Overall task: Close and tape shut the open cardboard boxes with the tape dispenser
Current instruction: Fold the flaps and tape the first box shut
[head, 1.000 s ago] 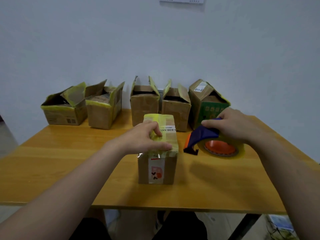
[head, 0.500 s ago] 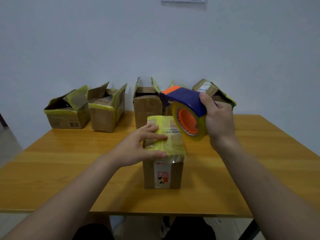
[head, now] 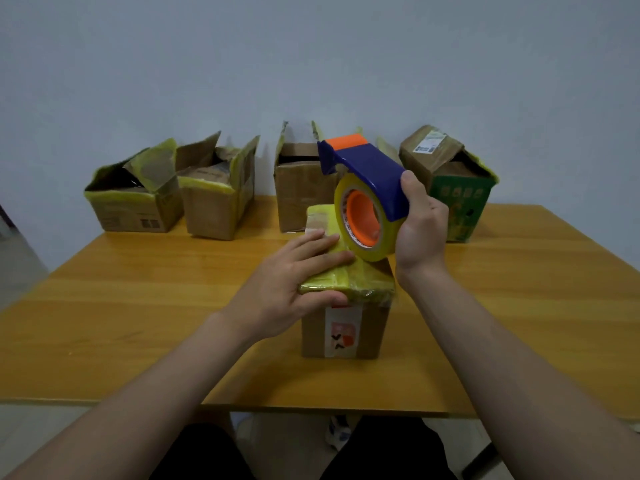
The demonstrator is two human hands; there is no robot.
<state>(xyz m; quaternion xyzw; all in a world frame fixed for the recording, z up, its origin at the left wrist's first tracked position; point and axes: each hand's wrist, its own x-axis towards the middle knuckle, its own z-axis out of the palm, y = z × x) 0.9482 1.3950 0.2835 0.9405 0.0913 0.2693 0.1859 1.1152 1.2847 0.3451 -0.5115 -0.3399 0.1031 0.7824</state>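
My left hand [head: 294, 282] lies flat on the closed cardboard box [head: 374, 327] mid-table [head: 138, 306], pinning its flaps down, so my right hand [head: 420, 226], gripping the tape dispenser [head: 367, 174] just above it, can lay tape.

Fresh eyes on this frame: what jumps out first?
The blue and orange plastic tape dispenser, loaded with a yellow roll, is gripped in the right hand above mid-table. Just below it, the left hand presses flat on the yellow-taped top of a small brown cardboard box. Behind, a row of open cardboard boxes lines the far edge of the wooden table.
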